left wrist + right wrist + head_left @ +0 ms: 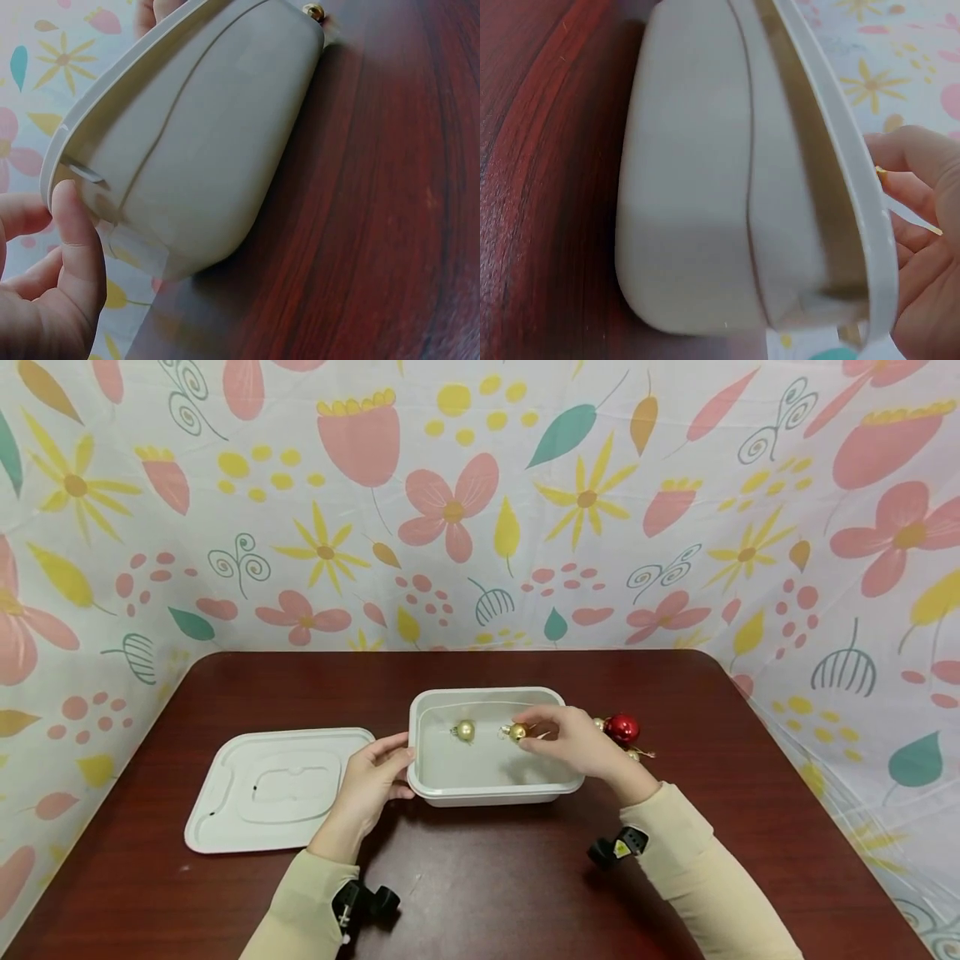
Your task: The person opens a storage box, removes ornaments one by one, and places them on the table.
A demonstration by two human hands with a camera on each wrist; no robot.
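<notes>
A white plastic bin (487, 792) stands uncovered on the table, with a gold bauble (465, 731) lying inside toward its left. My left hand (371, 781) grips the bin's left end, thumb and fingers at the rim; the left wrist view shows the thumb against the outer wall. My right hand (577, 743) reaches over the right rim and pinches a second gold bauble (517, 732) by its side, inside the bin's outline. In the right wrist view the near wall hides most of that bauble, and only a gold sliver (881, 173) shows between the fingers.
The white lid (225, 793) lies flat left of the bin, partly under the left forearm. Just right of the bin, a shiny red bauble (622, 728) sits among smaller gold ones, partly hidden by the right hand. A flower-patterned cloth (450, 593) hangs behind the dark wooden table (487, 893).
</notes>
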